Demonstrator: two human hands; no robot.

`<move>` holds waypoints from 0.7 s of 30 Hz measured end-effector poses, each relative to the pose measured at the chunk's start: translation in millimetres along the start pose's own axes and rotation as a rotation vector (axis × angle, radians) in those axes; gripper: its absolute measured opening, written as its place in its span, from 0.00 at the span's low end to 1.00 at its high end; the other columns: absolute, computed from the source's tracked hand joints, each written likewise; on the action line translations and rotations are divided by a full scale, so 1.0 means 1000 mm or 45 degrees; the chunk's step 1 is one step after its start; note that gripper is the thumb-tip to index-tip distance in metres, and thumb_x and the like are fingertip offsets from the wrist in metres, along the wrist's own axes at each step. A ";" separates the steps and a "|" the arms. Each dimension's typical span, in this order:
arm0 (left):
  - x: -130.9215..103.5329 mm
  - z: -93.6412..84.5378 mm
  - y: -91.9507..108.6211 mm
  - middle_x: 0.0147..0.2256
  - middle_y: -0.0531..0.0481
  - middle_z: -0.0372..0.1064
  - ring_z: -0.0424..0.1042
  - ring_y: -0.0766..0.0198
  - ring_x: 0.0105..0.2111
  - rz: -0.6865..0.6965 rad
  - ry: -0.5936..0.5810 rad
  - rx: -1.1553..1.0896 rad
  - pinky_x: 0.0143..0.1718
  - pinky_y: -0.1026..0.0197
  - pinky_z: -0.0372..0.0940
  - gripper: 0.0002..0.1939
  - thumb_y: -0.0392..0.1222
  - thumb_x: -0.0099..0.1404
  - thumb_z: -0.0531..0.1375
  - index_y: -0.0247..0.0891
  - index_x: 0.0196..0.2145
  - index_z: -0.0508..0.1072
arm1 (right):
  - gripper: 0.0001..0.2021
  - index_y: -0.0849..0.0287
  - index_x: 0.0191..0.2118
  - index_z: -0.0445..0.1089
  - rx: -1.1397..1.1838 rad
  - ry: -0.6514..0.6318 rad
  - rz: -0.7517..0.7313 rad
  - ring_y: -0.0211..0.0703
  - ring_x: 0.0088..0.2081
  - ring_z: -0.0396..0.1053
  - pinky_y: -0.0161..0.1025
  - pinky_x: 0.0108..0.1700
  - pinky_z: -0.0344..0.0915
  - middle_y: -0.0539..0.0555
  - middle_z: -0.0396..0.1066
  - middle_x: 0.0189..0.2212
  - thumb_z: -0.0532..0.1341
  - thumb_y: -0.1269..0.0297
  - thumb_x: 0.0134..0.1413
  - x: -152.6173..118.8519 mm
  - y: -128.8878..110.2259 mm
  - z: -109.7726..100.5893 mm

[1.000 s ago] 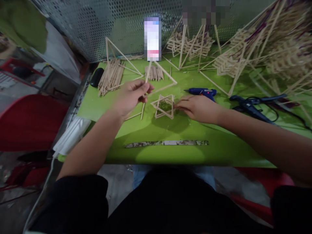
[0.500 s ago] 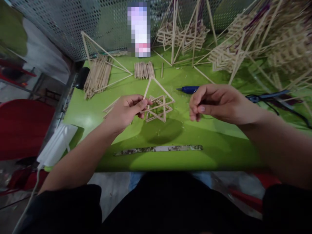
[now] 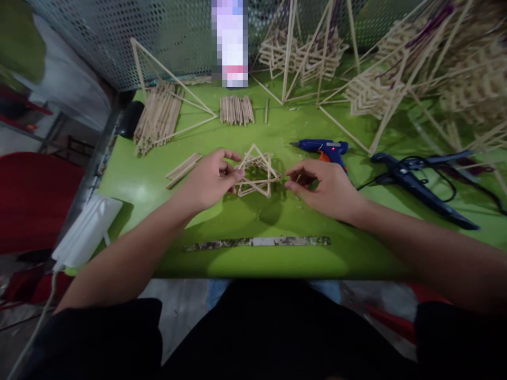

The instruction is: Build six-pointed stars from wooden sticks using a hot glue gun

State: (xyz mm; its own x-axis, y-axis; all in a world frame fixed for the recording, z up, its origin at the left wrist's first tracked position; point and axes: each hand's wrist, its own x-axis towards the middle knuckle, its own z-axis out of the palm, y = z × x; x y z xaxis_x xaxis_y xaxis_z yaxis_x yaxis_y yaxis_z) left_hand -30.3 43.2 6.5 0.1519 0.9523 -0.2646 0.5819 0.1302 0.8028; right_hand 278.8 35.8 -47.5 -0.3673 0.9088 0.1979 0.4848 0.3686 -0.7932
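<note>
In the middle of the green table is a layered star frame [image 3: 271,184] made of thin wooden sticks. A stick triangle [image 3: 261,181] lies over it, one corner pointing to the far side. My left hand [image 3: 214,179] pinches the triangle's left corner between thumb and fingers. Just off the right corner is my right hand [image 3: 322,187], curved, with thumb and fingertips a little apart and nothing between them. Behind that hand lies a blue glue gun [image 3: 322,145] with an orange trigger and a small red light. A few loose sticks [image 3: 183,170] are beside my left hand.
Bundles of long sticks [image 3: 158,116] and short sticks [image 3: 236,110] lie at the back. Several stick hangings [image 3: 372,95] crowd the right rear. Dark-handled pliers or cutters [image 3: 428,190] lie right, a mottled strip [image 3: 257,242] in front, a white power strip [image 3: 87,232] left.
The triangle in my left hand has come down onto the star frame. My right hand has moved left and closer to the frame, uncovering the glue gun.
</note>
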 end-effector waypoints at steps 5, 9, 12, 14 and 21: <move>-0.005 0.010 0.004 0.33 0.47 0.82 0.79 0.56 0.28 0.048 0.056 0.078 0.29 0.55 0.69 0.09 0.44 0.80 0.68 0.42 0.54 0.75 | 0.09 0.55 0.48 0.83 -0.034 0.023 -0.035 0.47 0.32 0.79 0.46 0.34 0.77 0.56 0.85 0.38 0.71 0.57 0.69 -0.001 0.001 0.001; -0.009 0.014 0.004 0.31 0.48 0.81 0.73 0.60 0.23 0.143 0.128 0.314 0.25 0.57 0.61 0.09 0.46 0.79 0.66 0.41 0.52 0.75 | 0.09 0.55 0.48 0.83 -0.049 0.029 -0.039 0.47 0.33 0.80 0.46 0.34 0.77 0.57 0.85 0.39 0.71 0.57 0.69 -0.001 0.000 0.002; -0.009 0.012 0.006 0.32 0.47 0.82 0.74 0.60 0.24 0.187 0.159 0.506 0.26 0.58 0.61 0.10 0.48 0.79 0.64 0.40 0.50 0.78 | 0.09 0.55 0.49 0.82 -0.067 0.045 -0.055 0.46 0.33 0.80 0.45 0.35 0.78 0.57 0.84 0.40 0.71 0.58 0.69 -0.002 0.001 0.002; -0.011 0.009 0.010 0.34 0.45 0.83 0.75 0.58 0.27 0.185 0.147 0.622 0.27 0.58 0.62 0.14 0.51 0.78 0.65 0.39 0.50 0.80 | 0.10 0.55 0.50 0.82 -0.078 0.057 -0.074 0.45 0.33 0.80 0.45 0.36 0.79 0.57 0.85 0.42 0.71 0.59 0.69 -0.003 0.001 0.002; -0.026 0.005 0.019 0.47 0.38 0.81 0.73 0.56 0.32 0.361 0.067 0.999 0.28 0.57 0.58 0.25 0.59 0.74 0.70 0.39 0.58 0.82 | 0.19 0.57 0.62 0.80 -0.275 0.084 -0.179 0.56 0.44 0.84 0.53 0.44 0.82 0.63 0.85 0.49 0.69 0.57 0.71 -0.005 -0.006 0.006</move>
State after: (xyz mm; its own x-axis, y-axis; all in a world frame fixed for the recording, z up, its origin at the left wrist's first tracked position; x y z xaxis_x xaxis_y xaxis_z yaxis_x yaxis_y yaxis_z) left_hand -19.0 19.7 26.2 0.3501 0.9343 -0.0674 0.9176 -0.3277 0.2250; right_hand 273.3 27.8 -47.4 -0.3942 0.8538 0.3401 0.5934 0.5190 -0.6152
